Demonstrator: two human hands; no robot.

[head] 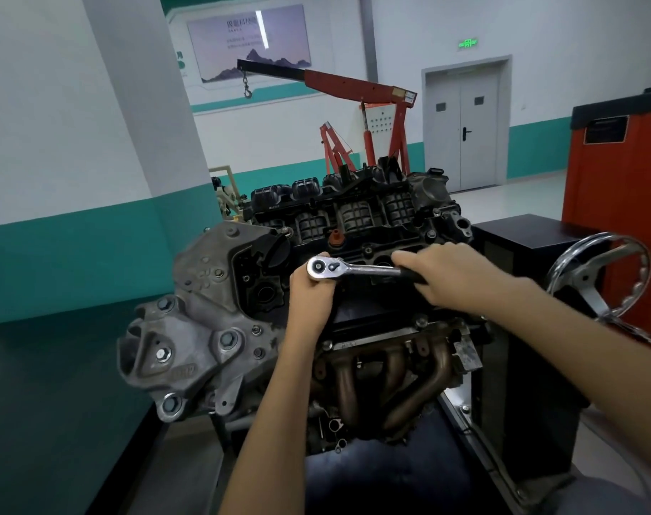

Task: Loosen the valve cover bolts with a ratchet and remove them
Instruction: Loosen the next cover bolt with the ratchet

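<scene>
- Valve cover bolts [421,322] ring the black valve cover [364,310] atop the engine [190,328]; the one being worked hides under the ratchet [353,269] head.
- Imo keep the head square on the bolt and pull smooth so it won't slip.
- Left hand [311,295] curls under the head, gripping it steady; right hand [450,276] is wrapped round the handle, arm reaching across.

Nothing reads clearly – green exit sign [468,43] and wall poster [247,42] (both blurred).
</scene>
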